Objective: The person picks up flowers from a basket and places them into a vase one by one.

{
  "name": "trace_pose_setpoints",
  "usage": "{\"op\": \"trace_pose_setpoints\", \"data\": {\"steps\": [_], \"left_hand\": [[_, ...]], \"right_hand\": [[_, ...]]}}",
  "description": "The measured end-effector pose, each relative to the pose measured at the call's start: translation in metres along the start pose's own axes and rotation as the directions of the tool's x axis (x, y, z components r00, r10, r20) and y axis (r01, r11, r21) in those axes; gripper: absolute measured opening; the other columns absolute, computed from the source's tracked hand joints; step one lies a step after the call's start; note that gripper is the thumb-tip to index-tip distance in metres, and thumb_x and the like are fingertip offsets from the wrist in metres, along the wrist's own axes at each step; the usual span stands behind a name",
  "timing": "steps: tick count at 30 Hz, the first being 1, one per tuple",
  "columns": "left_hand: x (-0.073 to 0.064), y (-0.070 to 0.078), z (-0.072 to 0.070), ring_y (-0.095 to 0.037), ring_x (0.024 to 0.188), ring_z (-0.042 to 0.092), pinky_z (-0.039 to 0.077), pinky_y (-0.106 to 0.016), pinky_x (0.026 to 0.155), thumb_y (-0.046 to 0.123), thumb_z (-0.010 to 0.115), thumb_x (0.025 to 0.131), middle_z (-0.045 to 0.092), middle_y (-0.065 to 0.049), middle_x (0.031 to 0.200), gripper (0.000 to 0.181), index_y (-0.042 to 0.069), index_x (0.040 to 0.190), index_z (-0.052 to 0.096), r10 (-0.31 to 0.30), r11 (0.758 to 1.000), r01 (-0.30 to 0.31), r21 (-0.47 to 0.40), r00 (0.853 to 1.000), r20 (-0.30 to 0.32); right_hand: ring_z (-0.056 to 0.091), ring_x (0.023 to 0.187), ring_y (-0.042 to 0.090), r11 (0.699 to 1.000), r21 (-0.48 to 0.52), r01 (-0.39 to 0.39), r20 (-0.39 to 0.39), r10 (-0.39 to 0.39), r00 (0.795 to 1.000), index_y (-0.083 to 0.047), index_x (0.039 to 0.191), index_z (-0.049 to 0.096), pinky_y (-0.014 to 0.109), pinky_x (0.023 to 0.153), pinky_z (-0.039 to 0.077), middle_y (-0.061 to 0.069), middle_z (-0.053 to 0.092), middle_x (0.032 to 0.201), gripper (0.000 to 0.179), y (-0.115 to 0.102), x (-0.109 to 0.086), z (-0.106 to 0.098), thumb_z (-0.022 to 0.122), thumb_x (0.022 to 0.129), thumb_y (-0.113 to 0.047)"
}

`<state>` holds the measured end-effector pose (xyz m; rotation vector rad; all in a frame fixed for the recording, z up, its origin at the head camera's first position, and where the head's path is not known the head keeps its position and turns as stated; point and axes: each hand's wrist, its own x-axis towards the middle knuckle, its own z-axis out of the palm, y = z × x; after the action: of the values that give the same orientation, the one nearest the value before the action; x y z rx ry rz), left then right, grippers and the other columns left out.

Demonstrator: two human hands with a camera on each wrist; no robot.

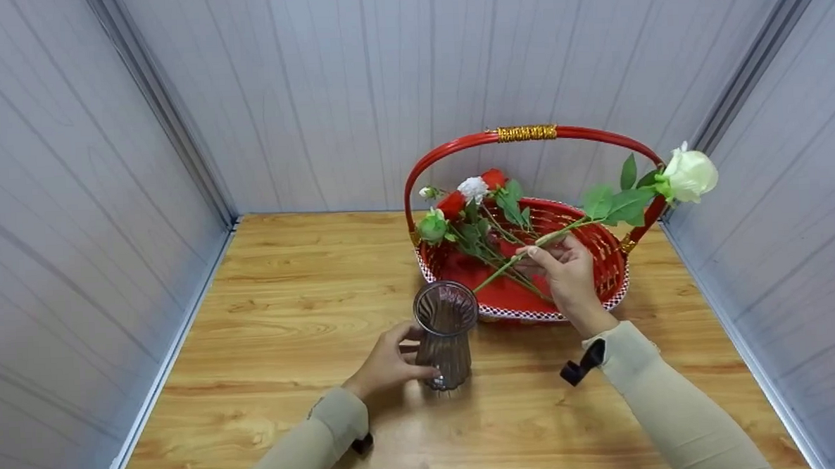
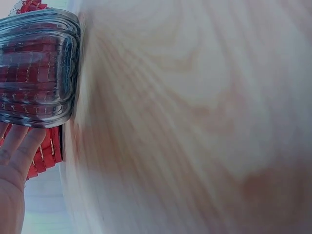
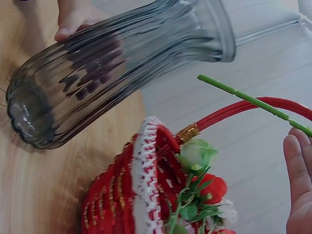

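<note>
My left hand (image 1: 388,361) holds a ribbed, clear grey glass vase (image 1: 445,356) from its left side, thumb in front and fingers behind. The vase stands upright on the table, and no flower is inside it. My right hand (image 1: 571,277) pinches the green stem of a white rose (image 1: 690,175) above a red basket. The bloom points up to the right. In the right wrist view the cut end of the stem (image 3: 229,89) is near the vase's mouth, apart from it. Left-hand fingers (image 2: 24,146) touch the glass in the left wrist view.
A red woven basket (image 1: 613,282) with a tall arched handle (image 1: 449,148) stands right behind the vase. In it lie red flowers (image 1: 494,179), a white flower (image 1: 473,189) and a pale green bud (image 1: 433,227). Panel walls enclose the wooden table (image 1: 307,281).
</note>
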<state>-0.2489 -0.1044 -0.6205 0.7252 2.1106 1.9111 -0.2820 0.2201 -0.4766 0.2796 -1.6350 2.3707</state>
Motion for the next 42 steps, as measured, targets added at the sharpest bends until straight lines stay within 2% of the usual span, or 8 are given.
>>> {"op": "trace_pose_setpoints", "data": {"steps": [7, 16, 22, 32, 37, 42], "left_hand": [[0.0, 0.002, -0.001, -0.034, 0.126, 0.068, 0.063, -0.051, 0.109, 0.003, 0.098, 0.076, 0.066, -0.017, 0.129, 0.063, 0.0, 0.129, 0.064, 0.0, 1.0, 0.0, 0.03, 1.0, 0.005], [0.002, 0.006, -0.003, -0.037, 0.126, 0.069, 0.062, -0.052, 0.11, 0.007, 0.099, 0.075, 0.067, -0.015, 0.128, 0.063, 0.005, 0.127, 0.064, -0.046, 0.998, 0.045, 0.042, 0.999, 0.016], [0.003, 0.007, -0.005, -0.038, 0.124, 0.07, 0.064, -0.05, 0.107, 0.007, 0.099, 0.076, 0.067, -0.016, 0.128, 0.064, 0.005, 0.13, 0.063, -0.053, 0.997, 0.051, 0.061, 0.998, 0.025], [0.003, 0.007, -0.004, -0.037, 0.123, 0.07, 0.064, -0.051, 0.106, 0.005, 0.098, 0.076, 0.067, -0.017, 0.127, 0.063, 0.003, 0.128, 0.062, -0.06, 0.997, 0.057, 0.054, 0.998, 0.036], [0.004, 0.006, -0.005, -0.036, 0.122, 0.07, 0.065, -0.049, 0.106, 0.005, 0.098, 0.076, 0.068, -0.015, 0.126, 0.064, 0.003, 0.128, 0.062, -0.062, 0.997, 0.06, 0.056, 0.998, 0.032], [0.003, 0.006, -0.005, -0.037, 0.122, 0.07, 0.064, -0.049, 0.106, 0.006, 0.098, 0.076, 0.067, -0.015, 0.126, 0.064, 0.004, 0.128, 0.062, -0.073, 0.996, 0.072, 0.056, 0.997, 0.025]], "right_hand": [[0.083, 0.082, 0.021, 0.998, 0.04, 0.038, 0.018, -0.038, 0.999, -0.007, 0.104, 0.066, 0.038, 0.08, 0.072, 0.011, 0.084, 0.092, 0.021, -0.02, 0.001, 0.004, 0.06, 0.103, 0.013], [0.083, 0.087, 0.022, 0.995, 0.077, 0.06, 0.038, -0.063, 0.997, -0.007, 0.107, 0.066, 0.039, 0.083, 0.072, 0.011, 0.084, 0.095, 0.018, -0.04, 0.003, 0.008, 0.061, 0.104, 0.011], [0.083, 0.09, 0.021, 0.995, 0.069, 0.074, 0.102, -0.081, 0.991, -0.008, 0.108, 0.065, 0.038, 0.085, 0.071, 0.01, 0.084, 0.096, 0.019, -0.045, 0.004, 0.015, 0.061, 0.104, 0.011], [0.083, 0.086, 0.021, 0.995, 0.002, 0.098, 0.184, -0.097, 0.978, -0.011, 0.109, 0.069, 0.042, 0.085, 0.071, 0.009, 0.084, 0.096, 0.024, -0.04, 0.003, 0.028, 0.06, 0.104, 0.011], [0.083, 0.085, 0.019, 0.994, -0.053, 0.092, 0.212, -0.079, 0.974, -0.006, 0.109, 0.068, 0.039, 0.083, 0.072, 0.009, 0.084, 0.095, 0.019, -0.033, 0.001, 0.033, 0.061, 0.103, 0.012], [0.081, 0.087, 0.017, 0.987, -0.151, 0.064, 0.239, -0.026, 0.971, -0.01, 0.109, 0.068, 0.039, 0.084, 0.071, 0.005, 0.083, 0.095, 0.02, -0.027, -0.003, 0.037, 0.065, 0.103, 0.008]]}}
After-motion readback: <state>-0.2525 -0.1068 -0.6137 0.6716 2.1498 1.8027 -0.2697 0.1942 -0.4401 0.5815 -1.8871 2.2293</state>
